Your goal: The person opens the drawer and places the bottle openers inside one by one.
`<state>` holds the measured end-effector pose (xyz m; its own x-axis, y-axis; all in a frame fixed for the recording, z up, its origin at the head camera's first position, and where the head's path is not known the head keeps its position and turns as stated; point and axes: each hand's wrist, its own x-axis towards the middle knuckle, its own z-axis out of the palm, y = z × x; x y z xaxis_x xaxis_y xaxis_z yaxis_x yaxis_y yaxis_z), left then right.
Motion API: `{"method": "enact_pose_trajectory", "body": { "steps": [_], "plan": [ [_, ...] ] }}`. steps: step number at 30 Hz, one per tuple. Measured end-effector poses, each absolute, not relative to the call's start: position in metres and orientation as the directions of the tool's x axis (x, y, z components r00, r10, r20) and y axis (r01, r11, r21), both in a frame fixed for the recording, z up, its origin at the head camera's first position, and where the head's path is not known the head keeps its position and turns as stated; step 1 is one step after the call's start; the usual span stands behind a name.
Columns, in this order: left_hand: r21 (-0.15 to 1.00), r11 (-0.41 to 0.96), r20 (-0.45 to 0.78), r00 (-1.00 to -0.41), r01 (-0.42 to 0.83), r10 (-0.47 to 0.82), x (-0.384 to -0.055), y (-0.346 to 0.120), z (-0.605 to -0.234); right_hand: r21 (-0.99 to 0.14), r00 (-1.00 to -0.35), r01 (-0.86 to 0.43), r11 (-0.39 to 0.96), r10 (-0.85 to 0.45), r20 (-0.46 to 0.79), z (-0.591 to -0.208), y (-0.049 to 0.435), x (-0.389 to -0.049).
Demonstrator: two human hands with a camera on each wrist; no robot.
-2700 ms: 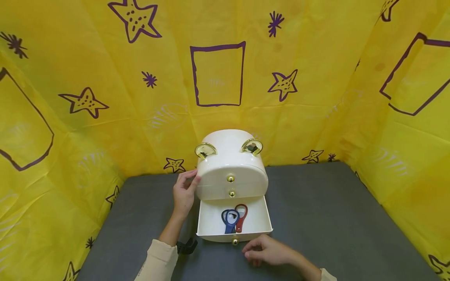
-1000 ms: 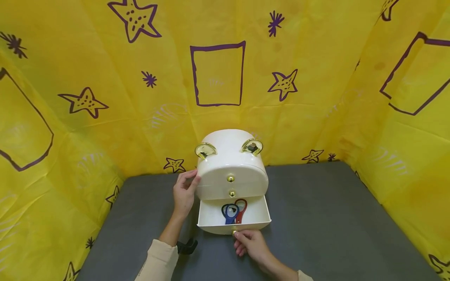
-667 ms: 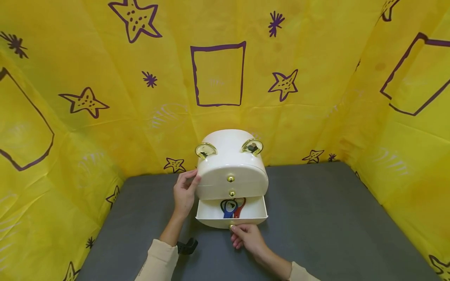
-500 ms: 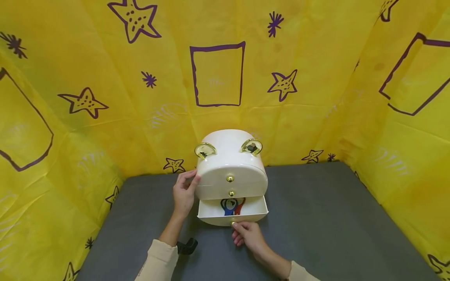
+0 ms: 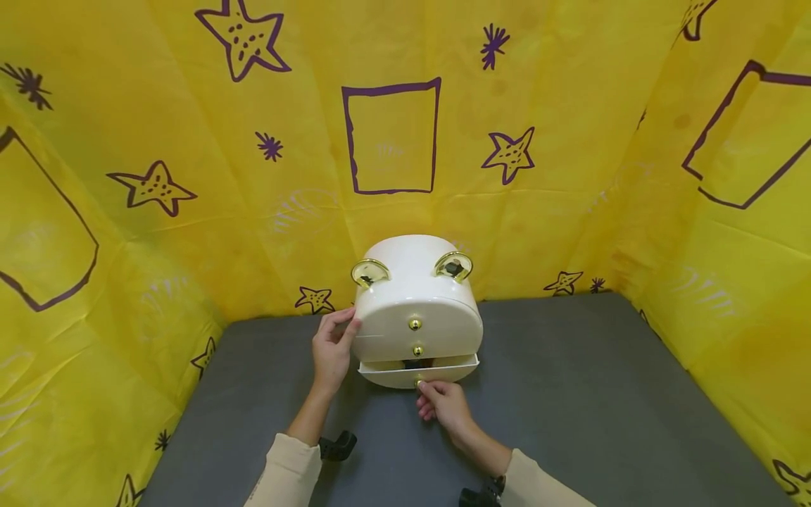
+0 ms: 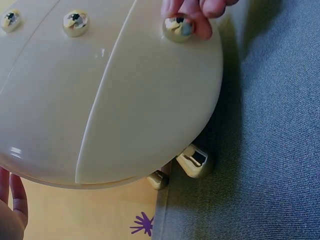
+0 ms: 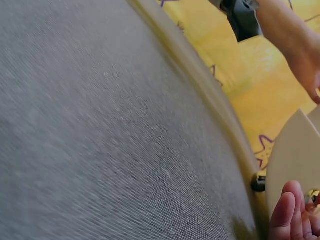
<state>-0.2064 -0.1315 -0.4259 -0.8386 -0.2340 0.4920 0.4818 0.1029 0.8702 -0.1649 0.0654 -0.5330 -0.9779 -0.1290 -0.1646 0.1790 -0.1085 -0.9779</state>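
A glossy white drawer box (image 5: pixel 415 282) with gold ear shapes stands on the table. Its bottom drawer (image 5: pixel 386 378) sticks out slightly, leaving a narrow gap in which a dark bit of the ring-headed tools (image 5: pixel 416 364) shows; the rest of them is hidden. My right hand (image 5: pixel 446 405) pinches the gold knob (image 6: pixel 176 30) of that drawer between thumb and fingers. On the box's left side, my left hand (image 5: pixel 331 352) rests its extended fingertips against the wall, thumb toward the front. Fingers (image 6: pixel 18 197) of the left hand also appear low in the left wrist view.
A dark grey cloth covers the table (image 5: pixel 583 394). Yellow patterned fabric (image 5: pixel 393 211) closes off the back and both sides, near behind the box. Short gold feet (image 6: pixel 194 161) lift the box. Black straps (image 5: pixel 338 445) circle the wrists.
My right hand has taken hold of the bottom knob and pushed the drawer inward, away from me. The blue and red ring-headed tools have slid mostly out of sight. My left hand stays put.
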Motion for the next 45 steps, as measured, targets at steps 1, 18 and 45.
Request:
{"method": "enact_pose_trajectory", "body": {
  "steps": [1, 18, 45],
  "plan": [
    [0.872, 0.102, 0.490, -0.840, 0.480, -0.235, -0.206, -0.132, -0.426, -0.978, -0.978, 0.178, -0.108, -0.125, -0.165, -0.529, 0.065, -0.166],
    [0.855, 0.111, 0.518, -0.822, 0.506, -0.237, -0.206, -0.135, -0.425, -0.973, -0.970, 0.188, -0.131, -0.182, -0.163, -0.529, 0.062, -0.188],
    [0.868, 0.124, 0.496, -0.831, 0.480, -0.252, -0.204, -0.134, -0.428, -0.983, -0.969, 0.181, -0.018, -0.174, -0.175, -0.534, 0.065, -0.186]
  ]
}}
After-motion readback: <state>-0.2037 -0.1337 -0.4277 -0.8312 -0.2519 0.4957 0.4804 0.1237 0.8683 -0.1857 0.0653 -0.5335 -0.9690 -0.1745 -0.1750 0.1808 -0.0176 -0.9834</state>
